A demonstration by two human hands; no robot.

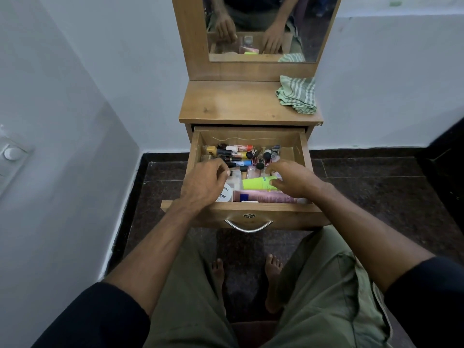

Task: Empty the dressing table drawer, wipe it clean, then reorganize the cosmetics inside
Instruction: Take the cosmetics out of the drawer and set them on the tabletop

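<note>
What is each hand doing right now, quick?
Left hand: fingers curled over the cosmetics; whether it grips one cannot be told.
Right hand: holds the neon yellow tube.

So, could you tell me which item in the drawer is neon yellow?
The tube lying on its side under the right hand; everything else is pink, black, white or gold.

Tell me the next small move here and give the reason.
Probably lift the neon yellow tube out and set it on the tabletop. The right hand already has its fingers around one end of it, the drawer is still full of cosmetics, and the tabletop has bare space beside the striped cloth.
</note>
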